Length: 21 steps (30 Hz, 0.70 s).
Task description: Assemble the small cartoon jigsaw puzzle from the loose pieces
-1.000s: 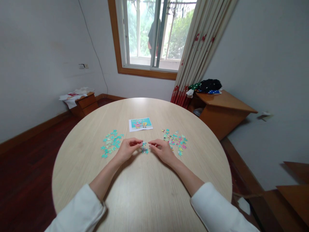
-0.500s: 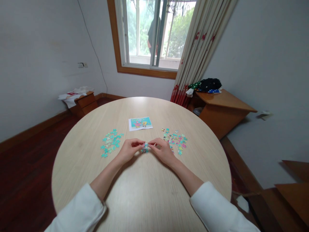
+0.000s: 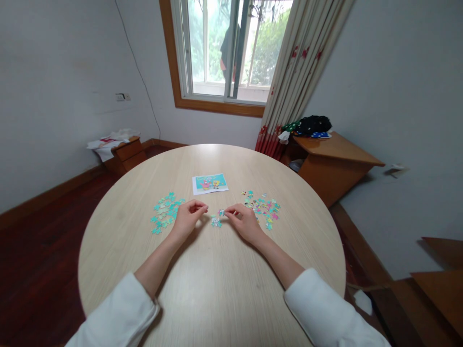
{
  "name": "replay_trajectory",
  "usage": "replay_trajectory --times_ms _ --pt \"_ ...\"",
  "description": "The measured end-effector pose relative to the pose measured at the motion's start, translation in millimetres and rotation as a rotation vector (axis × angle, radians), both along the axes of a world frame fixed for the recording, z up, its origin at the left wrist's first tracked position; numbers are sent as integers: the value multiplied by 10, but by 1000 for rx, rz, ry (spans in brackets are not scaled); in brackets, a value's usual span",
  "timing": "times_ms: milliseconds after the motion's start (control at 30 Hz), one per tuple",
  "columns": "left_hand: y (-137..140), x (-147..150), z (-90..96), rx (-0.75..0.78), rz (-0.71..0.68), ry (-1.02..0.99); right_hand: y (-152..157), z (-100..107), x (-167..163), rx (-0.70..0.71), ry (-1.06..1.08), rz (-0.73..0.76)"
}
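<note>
My right hand (image 3: pixel 245 222) pinches a small jigsaw piece (image 3: pixel 222 212) between thumb and forefinger, just above the table. Right below that piece, a small cluster of jigsaw pieces (image 3: pixel 216 221) in white and teal lies on the tabletop. To the left of the cluster is my left hand (image 3: pixel 188 217), its thumb and forefinger drawn together with nothing showing between them. A printed picture card (image 3: pixel 210 184) with a pink and a yellow cartoon figure lies beyond both hands.
Mostly teal jigsaw pieces (image 3: pixel 165 212) are spread left of my left hand. A mixed-colour pile of pieces (image 3: pixel 265 207) lies to the right, partly behind my right hand. The round wooden table (image 3: pixel 217 284) stands near a window (image 3: pixel 231 53) and a wooden cabinet (image 3: pixel 336 149).
My left hand has come away from the pieces and shifted left. My right hand keeps the piece, now lifted slightly off the cluster, which shows more fully.
</note>
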<state>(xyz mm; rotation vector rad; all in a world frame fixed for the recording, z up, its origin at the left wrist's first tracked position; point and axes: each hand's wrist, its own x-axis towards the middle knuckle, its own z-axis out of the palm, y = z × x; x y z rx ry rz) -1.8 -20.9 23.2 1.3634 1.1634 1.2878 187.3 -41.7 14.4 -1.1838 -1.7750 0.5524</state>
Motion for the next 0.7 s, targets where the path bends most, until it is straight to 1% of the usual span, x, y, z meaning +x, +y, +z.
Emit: replay_trajectory --times_ms 133,400,700 --pt "14 -37 -1 -7 78 28 -9 7 14 -15 -18 3" --pt "15 -39 -1 -11 92 37 -1 14 17 63 -88 103" --pt "24 -38 0 -16 103 14 -42 49 18 -1 -133 221"
